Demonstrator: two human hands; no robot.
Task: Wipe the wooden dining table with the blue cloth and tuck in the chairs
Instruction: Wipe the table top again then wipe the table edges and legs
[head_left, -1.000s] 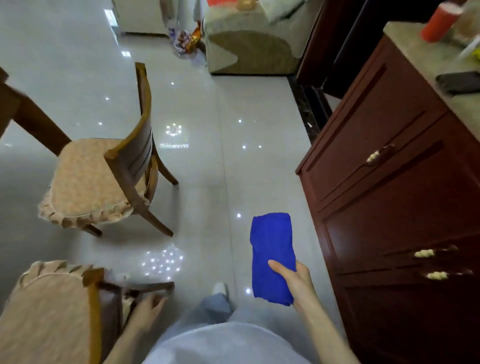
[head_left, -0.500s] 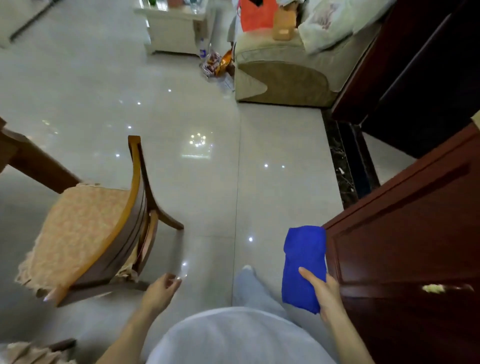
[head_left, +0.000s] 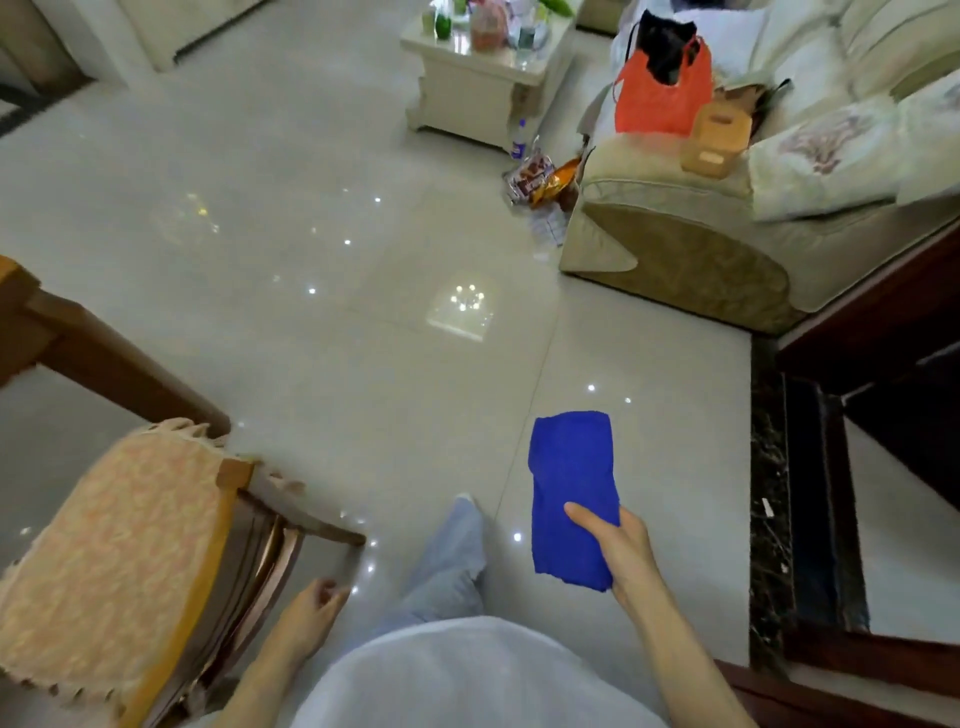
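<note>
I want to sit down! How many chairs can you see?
1. The chair stands at the lower left, next to the left hand. More chairs may be out of view.

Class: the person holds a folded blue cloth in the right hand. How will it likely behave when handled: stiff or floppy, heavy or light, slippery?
Probably floppy: the blue cloth is folded and creases where the right hand pinches it. Likely light: one hand carries it by one end. Probably not slippery, as its surface looks matte and fuzzy.
</note>
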